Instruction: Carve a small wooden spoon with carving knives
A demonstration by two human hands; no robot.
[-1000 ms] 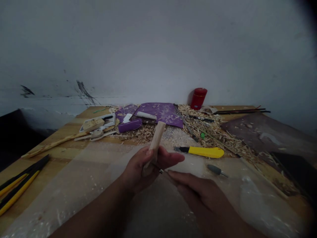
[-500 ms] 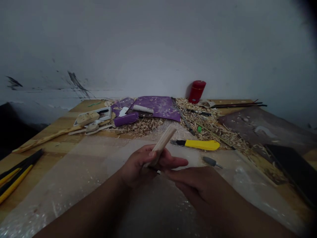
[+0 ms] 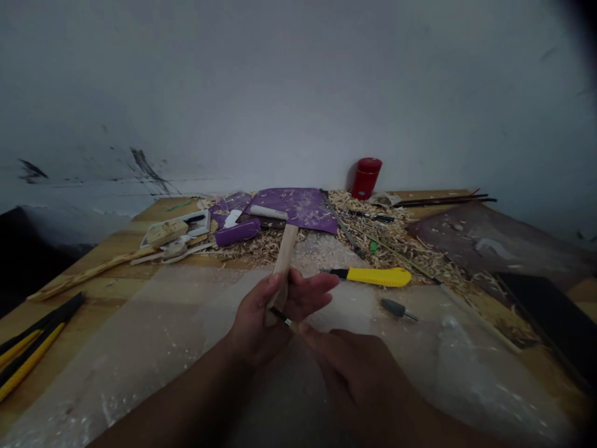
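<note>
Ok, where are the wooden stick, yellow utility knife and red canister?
Wooden stick (image 3: 282, 261): head view, upper shaft.
Yellow utility knife (image 3: 379, 277): head view, yellow handle.
Red canister (image 3: 366, 178): head view, middle of body.

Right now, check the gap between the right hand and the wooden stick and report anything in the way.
Nothing blocks it: only the small metal-banded tool runs from the right hand to the wooden stick gripped in the left hand.

Left hand (image 3: 259, 320) curled upward, right hand (image 3: 357, 379) angled inward, nearly touching
</note>
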